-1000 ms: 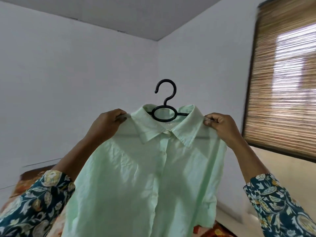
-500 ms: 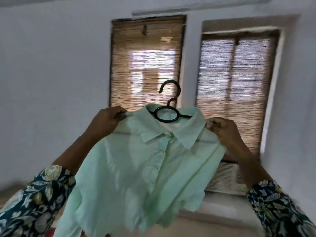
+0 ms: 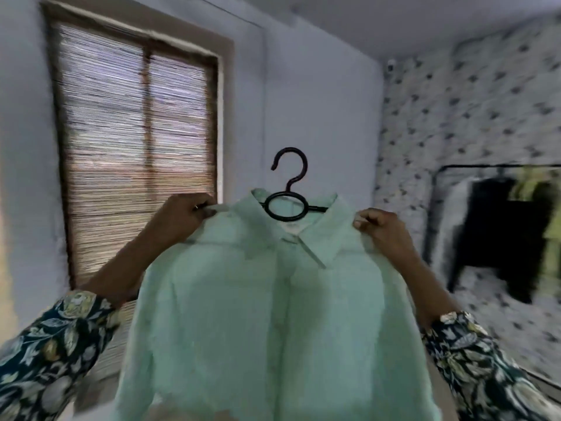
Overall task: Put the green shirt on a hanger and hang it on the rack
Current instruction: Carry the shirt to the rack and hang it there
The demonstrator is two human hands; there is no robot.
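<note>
While the person holds it up at chest height in front of the camera, the green shirt [image 3: 273, 314] hangs front-on from a black hanger [image 3: 287, 205], well to the left of the rack [image 3: 437, 208] that stands against the patterned wall [image 3: 470, 110]. It is a pale mint colour, lightly creased and soft with blur, with a pointed collar spread open to either side of a buttoned placket that runs straight down its middle. Inside the collar opening sits the hanger's round ring, and its hook rises above the neckline, curling over to the left. The left hand [image 3: 182, 217] pinches the shirt's shoulder seam left of the collar, fingers closed tight on the cloth; the right hand [image 3: 379, 229] does the same on the other shoulder, fingers curled shut around the fabric. Both forearms come out of dark floral sleeves [image 3: 57, 354]. Left of the shirt, a window with a bamboo blind [image 3: 136, 141] fills the wall. On the rack hang dark and yellow-green garments [image 3: 510, 238], too blurred to make out further.
</note>
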